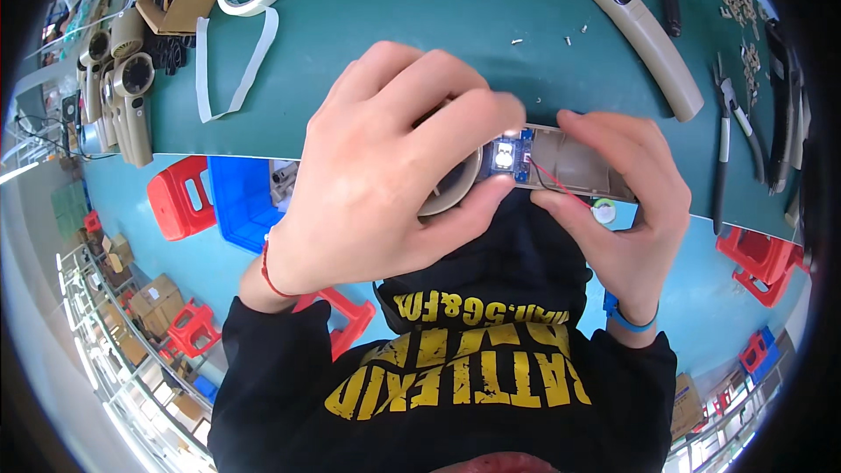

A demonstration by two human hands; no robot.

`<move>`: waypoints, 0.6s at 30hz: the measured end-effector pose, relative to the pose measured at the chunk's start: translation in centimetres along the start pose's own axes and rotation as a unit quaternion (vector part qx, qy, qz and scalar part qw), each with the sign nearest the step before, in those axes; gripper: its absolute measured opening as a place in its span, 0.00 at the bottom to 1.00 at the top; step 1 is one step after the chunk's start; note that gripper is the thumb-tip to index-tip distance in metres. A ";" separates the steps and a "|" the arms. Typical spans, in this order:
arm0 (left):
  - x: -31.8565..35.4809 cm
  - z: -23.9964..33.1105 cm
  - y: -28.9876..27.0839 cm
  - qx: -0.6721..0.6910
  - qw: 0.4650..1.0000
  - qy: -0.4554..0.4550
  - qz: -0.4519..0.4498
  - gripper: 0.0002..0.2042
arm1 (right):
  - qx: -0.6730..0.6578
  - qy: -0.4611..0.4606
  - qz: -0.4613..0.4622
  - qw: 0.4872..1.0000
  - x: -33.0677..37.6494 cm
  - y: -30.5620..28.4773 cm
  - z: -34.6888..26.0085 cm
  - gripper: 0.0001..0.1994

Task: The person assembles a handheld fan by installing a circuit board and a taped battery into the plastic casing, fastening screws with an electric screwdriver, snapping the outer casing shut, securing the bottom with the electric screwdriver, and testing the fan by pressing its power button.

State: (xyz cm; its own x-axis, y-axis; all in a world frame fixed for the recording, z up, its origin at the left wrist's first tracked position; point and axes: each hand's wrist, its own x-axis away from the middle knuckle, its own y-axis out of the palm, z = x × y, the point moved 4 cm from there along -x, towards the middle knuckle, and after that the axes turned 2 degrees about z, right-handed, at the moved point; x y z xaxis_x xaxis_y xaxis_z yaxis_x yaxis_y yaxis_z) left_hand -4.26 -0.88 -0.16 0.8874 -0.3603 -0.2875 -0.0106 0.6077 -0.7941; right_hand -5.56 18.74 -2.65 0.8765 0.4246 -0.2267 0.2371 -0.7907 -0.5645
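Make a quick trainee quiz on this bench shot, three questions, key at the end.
1. True or false: the long, curved beige plastic shell lies on the green tabletop.

2. Pick one: the two thin wires at the small blue circuit board are
a) yellow and white
b) red and black
c) green and orange

3. Short answer: which grip is over the round end of the open beige plastic housing?

Key: 1 true; 2 b; 3 the left grip.
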 end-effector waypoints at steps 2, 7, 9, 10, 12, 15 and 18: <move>0.2 -0.2 0.2 0.015 1.000 0.007 0.015 0.16 | 0.010 -0.006 -0.005 1.000 0.0 0.0 0.0 0.26; 0.3 -0.1 0.2 -0.014 0.999 0.028 0.017 0.17 | 0.020 -0.011 -0.017 1.000 -0.1 -0.1 -0.1 0.26; 0.2 -0.2 0.1 -0.013 1.000 0.021 0.010 0.18 | 0.029 -0.006 -0.021 0.999 -0.3 -0.1 -0.3 0.26; 0.2 -0.3 0.1 -0.013 1.000 0.017 0.001 0.18 | 0.037 -0.002 -0.022 0.999 -0.3 -0.1 -0.3 0.26; 0.1 -0.2 0.0 -0.017 1.000 0.018 -0.001 0.18 | 0.036 -0.006 -0.019 0.999 -0.3 -0.1 -0.4 0.26; 0.2 -0.2 -0.3 -0.012 1.000 0.003 0.001 0.17 | 0.037 -0.016 -0.018 0.999 -0.5 0.0 -0.8 0.26; 0.1 -0.4 -0.2 0.007 1.000 -0.013 0.007 0.18 | 0.046 -0.021 -0.022 0.998 -0.5 0.2 -1.1 0.26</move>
State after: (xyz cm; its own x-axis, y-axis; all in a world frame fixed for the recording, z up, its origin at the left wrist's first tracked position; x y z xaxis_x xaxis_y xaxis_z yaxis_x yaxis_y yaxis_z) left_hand -4.29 -1.29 -0.24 0.8990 -0.3332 -0.2844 -0.0167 0.6227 -0.7823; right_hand -5.52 17.87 -1.81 0.8475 0.4777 -0.2315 0.2342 -0.7279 -0.6445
